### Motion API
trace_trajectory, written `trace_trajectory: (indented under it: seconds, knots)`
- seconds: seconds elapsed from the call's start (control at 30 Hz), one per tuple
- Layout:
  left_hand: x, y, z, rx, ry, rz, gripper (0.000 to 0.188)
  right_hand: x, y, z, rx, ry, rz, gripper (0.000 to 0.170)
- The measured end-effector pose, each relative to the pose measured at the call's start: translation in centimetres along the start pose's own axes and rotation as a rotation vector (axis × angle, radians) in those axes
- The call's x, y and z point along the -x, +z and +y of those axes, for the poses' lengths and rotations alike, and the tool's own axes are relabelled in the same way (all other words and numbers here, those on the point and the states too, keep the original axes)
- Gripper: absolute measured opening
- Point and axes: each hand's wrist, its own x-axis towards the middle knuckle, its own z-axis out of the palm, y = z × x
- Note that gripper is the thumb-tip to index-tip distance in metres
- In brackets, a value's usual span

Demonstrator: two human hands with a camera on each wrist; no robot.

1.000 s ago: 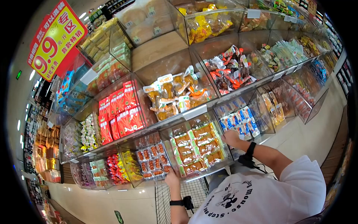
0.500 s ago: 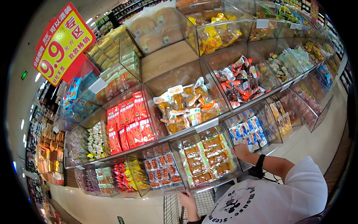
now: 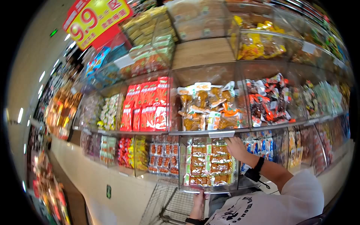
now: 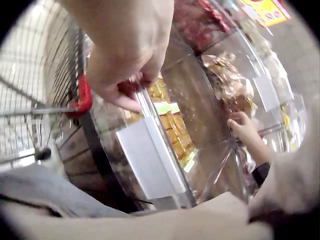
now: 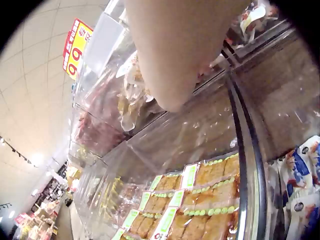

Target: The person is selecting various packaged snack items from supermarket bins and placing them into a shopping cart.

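Observation:
A clear plastic bin [image 3: 208,192] holds rows of vacuum-packed brown snacks [image 3: 221,167] with green-and-white labels. At its front, my left hand [image 3: 198,204] curls its fingers over the rim, beside a white label card [image 4: 147,157] in the left wrist view. My right hand [image 3: 237,149] is at the back right corner of the same bin, fingers bent at the edge below the upper shelf. In the right wrist view the right hand [image 5: 172,95] fills the top and its fingertips are hidden.
Above stand bins of packaged drumsticks [image 3: 210,103], red packets [image 3: 144,105] and dark-red snacks [image 3: 270,99]. Blue-and-white packets [image 3: 264,146] lie to the right. A wire shopping cart [image 3: 165,204] stands below the front edge. A price sign [image 3: 98,22] rises at upper left.
The head view has turned, so the shelves appear level and shifted right. My left hand has moved from the bin's front left corner to the middle of its front rim. My right hand stays near the right side.

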Motion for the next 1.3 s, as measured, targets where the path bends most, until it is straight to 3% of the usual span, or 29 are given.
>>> trace_trajectory:
  seconds: [0.1, 0.2, 0.43, 0.57, 0.7, 0.8, 0.9, 0.93, 1.03, 1.07, 1.17, 1.23, 1.3]
  knots:
    - [1.1, 1.6, 0.2, -0.067, 0.101, 0.110, 0.023, -1.2, 4.8, 2.8, 0.044, -0.087, -0.023, 0.034]
    - [3.3, 4.2, 2.3, -0.085, 0.221, 0.155, 0.017, -1.9, 5.4, 3.4, 0.169, -0.170, 0.004, 0.035]
    - [3.6, 3.7, 1.9, -0.165, 0.228, 0.238, 0.022, -1.1, 1.7, 2.6, 0.001, -0.263, 0.130, 0.023]
    - [5.2, 5.2, 3.7, -0.180, 0.192, 0.270, 0.014, -0.3, 2.4, 5.4, -0.157, -0.106, -0.243, 0.023]
    - [4.8, 4.2, 3.4, -0.202, 0.158, 0.263, 0.008, 1.3, 2.1, 6.2, -0.261, -0.158, 0.000, 0.015]
    - [4.4, 3.3, 2.7, -0.190, 0.197, 0.228, 0.008, 2.4, 0.3, 6.2, -0.247, -0.385, -0.072, 0.012]
    - [4.6, 3.3, 2.2, -0.112, 0.200, 0.231, 0.012, 3.8, -0.5, 6.1, -0.346, -0.670, -0.321, 0.018]
    - [4.8, 3.4, 2.3, -0.125, 0.181, 0.246, 0.008, 4.0, -1.3, 5.8, -0.312, -0.696, -0.428, 0.032]
    - [3.6, 1.4, 1.2, -0.110, 0.096, 0.197, 0.017, 5.5, 0.2, 5.9, -0.223, -0.710, -0.316, 0.035]
    - [3.4, 1.0, 1.0, -0.103, 0.102, 0.168, 0.018, 5.4, -0.7, 5.6, -0.233, -0.637, -0.311, 0.037]
    - [2.8, 0.1, 0.4, -0.088, 0.116, 0.116, 0.020, 6.2, -1.3, 4.4, -0.164, -0.635, -0.134, 0.029]
    - [3.3, 0.2, 0.3, -0.076, 0.147, 0.046, 0.018, 7.0, -0.8, 4.3, -0.112, -0.653, -0.241, 0.028]
    - [2.0, -1.3, -0.5, -0.079, 0.145, 0.055, 0.017, 7.6, -0.7, 4.3, -0.109, -0.730, -0.183, 0.018]
